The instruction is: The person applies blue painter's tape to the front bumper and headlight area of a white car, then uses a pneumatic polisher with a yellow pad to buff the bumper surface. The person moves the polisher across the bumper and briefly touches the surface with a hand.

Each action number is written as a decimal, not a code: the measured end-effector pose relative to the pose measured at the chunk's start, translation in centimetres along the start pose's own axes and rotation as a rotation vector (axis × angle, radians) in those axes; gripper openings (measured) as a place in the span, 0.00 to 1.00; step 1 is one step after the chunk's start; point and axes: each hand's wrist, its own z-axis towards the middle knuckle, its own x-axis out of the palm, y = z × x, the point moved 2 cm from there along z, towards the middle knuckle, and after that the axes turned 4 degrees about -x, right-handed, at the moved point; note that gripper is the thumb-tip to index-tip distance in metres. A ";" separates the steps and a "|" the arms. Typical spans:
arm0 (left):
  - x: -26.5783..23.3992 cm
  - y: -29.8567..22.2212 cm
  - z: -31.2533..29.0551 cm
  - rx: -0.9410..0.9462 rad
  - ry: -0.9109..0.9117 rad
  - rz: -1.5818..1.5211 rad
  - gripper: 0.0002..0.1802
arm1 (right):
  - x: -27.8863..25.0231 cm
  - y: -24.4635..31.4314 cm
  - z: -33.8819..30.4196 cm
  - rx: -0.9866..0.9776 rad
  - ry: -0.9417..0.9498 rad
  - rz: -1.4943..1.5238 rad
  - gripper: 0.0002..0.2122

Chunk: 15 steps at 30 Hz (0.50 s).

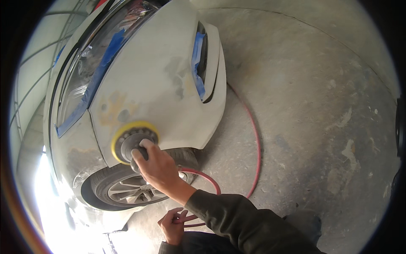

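My right hand [158,167] is wrapped around a round air sander [134,142] with a dark body and a yellow-rimmed pad. The pad is at the white car body panel [156,106], just above the wheel arch; whether it presses flat I cannot tell. Yellowish and grey sanded patches [114,108] mark the panel near it. From the sander's handle runs a red air hose [207,177], which loops back toward me. Low in the view, below my right forearm, my left hand [171,226] has its fingers closed around a stretch of that hose.
The car's wheel [135,190] sits right below the sander. Blue masking tape [101,70] lines the glass, and another strip [197,63] edges a dark slot in the bodywork. The hose's far loop [258,148] lies across the stained concrete floor [313,118].
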 end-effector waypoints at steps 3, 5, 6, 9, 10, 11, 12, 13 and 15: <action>0.0 -0.1 0.1 0.074 0.029 0.054 0.13 | 0.7 -0.7 -2.2 0.007 -0.002 -0.005 0.27; 0.1 -0.3 0.1 0.095 0.032 0.047 0.13 | 0.7 -3.0 -4.9 0.094 -0.003 0.015 0.29; 0.0 -0.4 0.1 0.091 0.036 0.049 0.13 | 0.2 -4.1 -5.8 0.184 0.082 -0.024 0.26; 0.0 -1.0 0.2 0.082 0.073 0.075 0.14 | -1.0 -6.2 -6.0 0.247 -0.089 -0.011 0.29; -0.1 -1.3 0.4 0.094 0.088 0.090 0.14 | -0.7 -5.8 -5.4 0.211 -0.088 -0.002 0.29; 0.0 -1.5 0.5 0.102 0.104 0.107 0.14 | -0.9 -5.1 -4.4 0.176 -0.086 0.008 0.29; 0.1 -1.6 0.5 0.105 0.109 0.112 0.14 | -1.0 -4.2 -3.7 0.150 -0.080 0.016 0.29; 0.0 -1.2 0.4 0.098 0.096 0.117 0.14 | -0.9 -2.8 -2.9 0.072 -0.024 -0.001 0.28; 0.5 -0.7 0.6 0.093 0.096 0.122 0.13 | 0.3 -1.2 -2.3 -0.082 -0.045 -0.057 0.26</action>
